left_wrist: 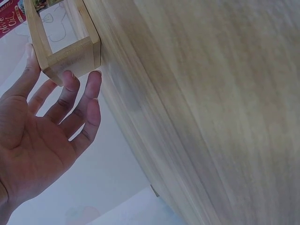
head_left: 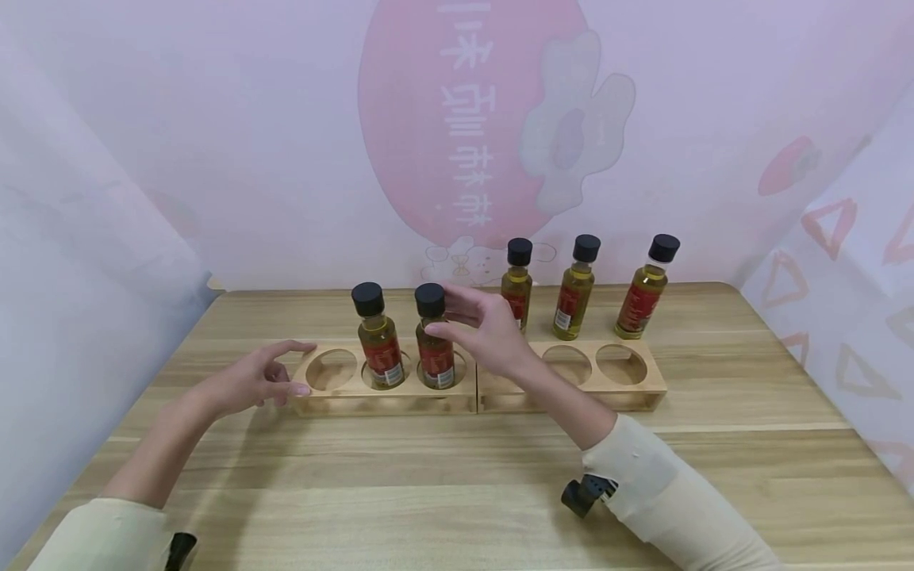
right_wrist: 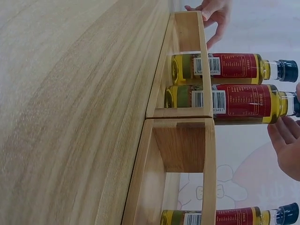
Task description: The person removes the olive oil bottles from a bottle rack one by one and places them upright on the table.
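My right hand (head_left: 493, 329) holds an olive oil bottle (head_left: 436, 357) at its neck, thumb in front and fingers behind. This bottle, with black cap and red label, stands in the right hole of the left wooden rack (head_left: 385, 404). Beside it, in the middle hole, stands a second olive oil bottle (head_left: 382, 353); the left hole holds nothing. At the rack's left end my left hand (head_left: 246, 381) grips the frame between thumb and fingers. The left wrist view shows that hand (left_wrist: 42, 131) with its thumb against the rack's edge.
A second wooden rack (head_left: 607, 399) adjoins the first on the right, partly covered by my right forearm. Behind it three more olive oil bottles (head_left: 573, 295) stand on the wooden table (head_left: 371, 492). A printed cloth (head_left: 286, 159) hangs along the table's back.
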`<state>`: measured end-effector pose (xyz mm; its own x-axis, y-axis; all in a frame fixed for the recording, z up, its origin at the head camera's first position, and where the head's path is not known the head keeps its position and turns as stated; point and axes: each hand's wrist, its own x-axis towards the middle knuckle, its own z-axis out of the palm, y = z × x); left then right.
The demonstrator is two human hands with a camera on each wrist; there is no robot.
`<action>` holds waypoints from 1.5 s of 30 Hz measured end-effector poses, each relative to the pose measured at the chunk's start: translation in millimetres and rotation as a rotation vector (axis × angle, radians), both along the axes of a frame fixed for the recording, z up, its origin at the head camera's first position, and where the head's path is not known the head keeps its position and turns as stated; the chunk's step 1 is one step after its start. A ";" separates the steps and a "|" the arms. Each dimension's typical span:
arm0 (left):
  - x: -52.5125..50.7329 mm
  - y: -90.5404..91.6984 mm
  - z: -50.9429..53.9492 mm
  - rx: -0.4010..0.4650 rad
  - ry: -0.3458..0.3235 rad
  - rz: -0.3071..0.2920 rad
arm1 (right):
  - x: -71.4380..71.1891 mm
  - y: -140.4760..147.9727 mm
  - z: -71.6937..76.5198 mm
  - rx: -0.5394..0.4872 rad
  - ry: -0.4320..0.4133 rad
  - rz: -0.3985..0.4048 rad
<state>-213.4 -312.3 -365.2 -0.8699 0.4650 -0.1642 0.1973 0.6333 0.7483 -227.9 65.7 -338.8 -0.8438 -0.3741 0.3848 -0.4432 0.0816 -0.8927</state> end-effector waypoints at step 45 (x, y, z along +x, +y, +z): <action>0.2 -0.2 -0.2 0.004 0.002 -0.003 | 1.5 -6.4 6.0 -0.168 0.065 0.027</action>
<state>-213.2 -312.5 -365.5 -0.8691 0.4679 -0.1602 0.2006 0.6297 0.7505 -226.3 59.3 -332.8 -0.8055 -0.3222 0.4973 -0.5008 -0.0785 -0.8620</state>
